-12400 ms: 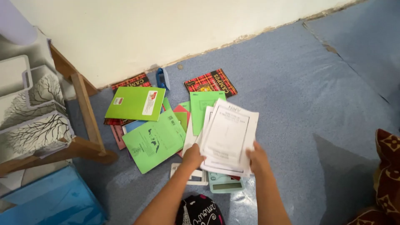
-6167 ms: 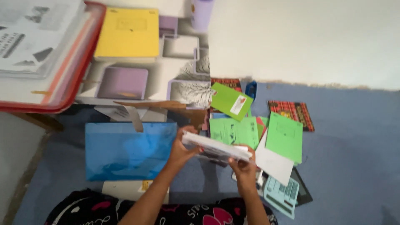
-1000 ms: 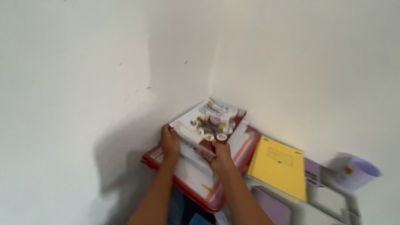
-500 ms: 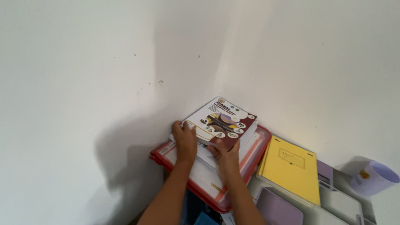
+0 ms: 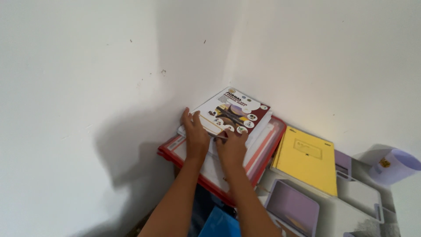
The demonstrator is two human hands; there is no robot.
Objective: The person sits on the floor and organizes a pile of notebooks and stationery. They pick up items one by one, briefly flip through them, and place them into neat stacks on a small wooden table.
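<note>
We've got both hands flat at frame centre: left hand and right hand, fingers spread, gripping nothing, pressing the book onto the red folder.

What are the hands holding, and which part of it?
Both the left hand and the right hand press on the near edge of the maroon and white book, on top of the red folder. Neither hand lifts it.

I'm looking into a plain corner of a home study spot: bare white walls with scuffs, a table under a patterned cover, a red folder of papers, a yellow notebook, a lilac cup.
</note>
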